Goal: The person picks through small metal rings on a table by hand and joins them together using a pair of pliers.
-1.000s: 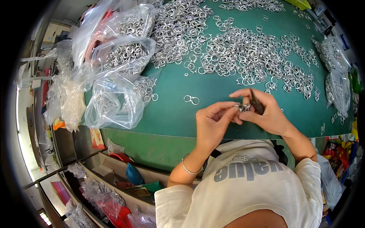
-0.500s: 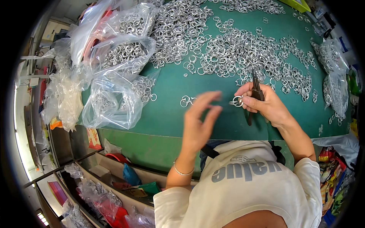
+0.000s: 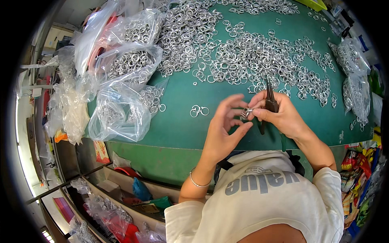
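Holding dark metal pliers (image 3: pixel 271 106) and round silver metal rings (image 3: pixel 246 113) in right hand (image 3: pixel 283 116), with left hand (image 3: pixel 222 131) half-open just to the left.

Large grey letters (image 3: pixel 265 183), upside down in this view, stand across the front of the cream shirt (image 3: pixel 259 210); a smaller printed block (image 3: pixel 259 169) nearer its hem is too fine to read.

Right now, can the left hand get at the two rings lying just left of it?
Likely yes: only bare table separates the left hand from the two rings, and nothing covers them, though that hand may be handling another ring.
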Available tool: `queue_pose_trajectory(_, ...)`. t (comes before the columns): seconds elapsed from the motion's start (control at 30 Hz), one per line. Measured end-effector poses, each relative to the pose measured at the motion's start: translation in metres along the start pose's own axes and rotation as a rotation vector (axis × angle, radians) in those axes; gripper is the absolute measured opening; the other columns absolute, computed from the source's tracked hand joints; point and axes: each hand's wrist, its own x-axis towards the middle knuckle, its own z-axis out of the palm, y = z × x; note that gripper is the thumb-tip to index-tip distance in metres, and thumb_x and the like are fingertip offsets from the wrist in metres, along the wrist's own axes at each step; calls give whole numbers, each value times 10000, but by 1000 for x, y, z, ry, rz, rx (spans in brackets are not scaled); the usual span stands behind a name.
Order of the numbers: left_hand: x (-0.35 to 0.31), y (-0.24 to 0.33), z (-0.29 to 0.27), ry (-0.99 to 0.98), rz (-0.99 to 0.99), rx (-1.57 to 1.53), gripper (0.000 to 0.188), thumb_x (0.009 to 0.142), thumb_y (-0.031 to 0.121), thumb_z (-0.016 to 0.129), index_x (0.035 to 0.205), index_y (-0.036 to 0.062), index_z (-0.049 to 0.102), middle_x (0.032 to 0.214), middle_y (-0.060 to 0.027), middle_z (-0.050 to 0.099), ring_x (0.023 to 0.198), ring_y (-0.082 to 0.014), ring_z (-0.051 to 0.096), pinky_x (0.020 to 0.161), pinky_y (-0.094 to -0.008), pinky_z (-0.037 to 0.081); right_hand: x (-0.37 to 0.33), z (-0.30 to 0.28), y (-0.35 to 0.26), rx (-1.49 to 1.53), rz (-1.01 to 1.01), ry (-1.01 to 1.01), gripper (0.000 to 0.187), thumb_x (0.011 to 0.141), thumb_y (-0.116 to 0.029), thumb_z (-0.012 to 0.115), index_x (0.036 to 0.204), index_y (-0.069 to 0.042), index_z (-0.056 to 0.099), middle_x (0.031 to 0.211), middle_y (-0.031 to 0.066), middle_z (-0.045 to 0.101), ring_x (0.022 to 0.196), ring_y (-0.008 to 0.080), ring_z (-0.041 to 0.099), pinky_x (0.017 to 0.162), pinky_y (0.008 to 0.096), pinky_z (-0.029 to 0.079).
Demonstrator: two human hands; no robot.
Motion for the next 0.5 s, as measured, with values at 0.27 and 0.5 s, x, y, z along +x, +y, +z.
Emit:
queue_pose_trajectory(0.27,-3,-6,5,67,91,186,280,783,-106,587,1061,-76,571,959,-122,618,883,-169,610,769,-269,506,-4,4,-5,16,11,28,166,835,-50,604,980,30,609,843,65,644,804,110,612,740,239,484)
queue_pose_trajectory(0.5,-2,-12,9,159,262,373,234,791,-70,597,1023,-46,606,878,-108,650,759,-147,622,689,-246,498,-6,5,-3,141,70,68,199,844,-55,590,1025,26,604,805,35,616,634,63,501,567,210,413)
